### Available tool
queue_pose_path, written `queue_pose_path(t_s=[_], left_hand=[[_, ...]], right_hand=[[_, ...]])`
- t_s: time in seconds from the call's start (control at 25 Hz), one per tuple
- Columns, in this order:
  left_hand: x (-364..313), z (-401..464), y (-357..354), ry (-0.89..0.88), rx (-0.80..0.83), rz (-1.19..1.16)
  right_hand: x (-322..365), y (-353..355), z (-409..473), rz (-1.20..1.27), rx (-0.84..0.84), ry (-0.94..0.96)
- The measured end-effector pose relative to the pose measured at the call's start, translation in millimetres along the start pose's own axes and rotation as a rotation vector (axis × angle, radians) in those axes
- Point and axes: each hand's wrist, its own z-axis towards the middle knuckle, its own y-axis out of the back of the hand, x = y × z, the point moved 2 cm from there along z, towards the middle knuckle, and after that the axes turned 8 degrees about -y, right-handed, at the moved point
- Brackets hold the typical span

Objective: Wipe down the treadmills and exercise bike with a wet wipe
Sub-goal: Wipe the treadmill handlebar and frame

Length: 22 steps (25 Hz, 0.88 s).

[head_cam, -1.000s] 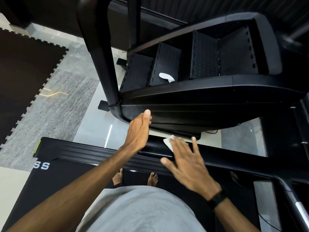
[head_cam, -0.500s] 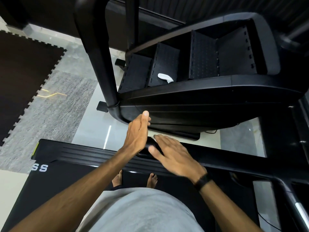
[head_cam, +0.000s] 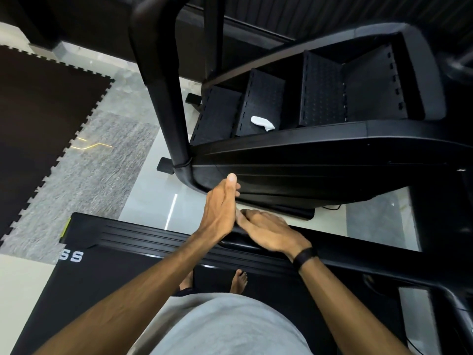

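I stand on a black treadmill; its belt point(head_cam: 89, 280) is under my bare feet. Its black rail point(head_cam: 128, 234) crosses in front of me. My right hand point(head_cam: 268, 231) lies flat on this rail with the fingers pointing left, and any wipe beneath the palm is hidden. My left hand point(head_cam: 220, 213) stands on edge with straight fingers, just touching the right fingertips. Its thumb reaches up to the side panel of a black stair machine point(head_cam: 307, 162). A crumpled white wipe point(head_cam: 262, 123) lies on one of that machine's steps.
A thick black handrail post point(head_cam: 163, 85) of the stair machine rises at upper left. A dark foam mat point(head_cam: 38, 111) and a grey carpet point(head_cam: 84, 180) cover the floor to the left. Glossy floor point(head_cam: 151, 198) shows between the two machines.
My right hand slid left along the rail until its fingertips met the left hand. The white wipe corner seen under it a second ago is now covered. The left hand stayed put.
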Motion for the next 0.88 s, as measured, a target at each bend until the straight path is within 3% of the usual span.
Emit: queue_pose_path(t_s=[0.16,0.32,0.4,0.52,0.72,0.88], left_hand=[[3.1,1.0,-0.1,0.028,-0.03,-0.038],[6.1,2.5,-1.1,0.026,-0.048,-0.071],[7.8,3.8,-1.7,0.009,-0.055,-0.08],[8.4,4.4,-0.5,0.03,-0.073,-0.138],[7.6,2.5,4.4,0.019,-0.138,-0.245],[7.5,2.1,3.4,0.015,-0.16,-0.279]], right_hand=[[-22.0,-13.1,-52.2,-0.19,-0.111,0.101],[-53.1,7.5,-29.9,-0.099,-0.088,-0.145],[-37.1,12.6,-1.7,-0.013,0.03,-0.21],[5.6,5.2,18.7,0.019,0.091,-0.068],[1.5,-19.0,-39.1,-0.117,-0.098,0.191],[-39.8,-3.3,-30.5,-0.193,-0.113,-0.034]])
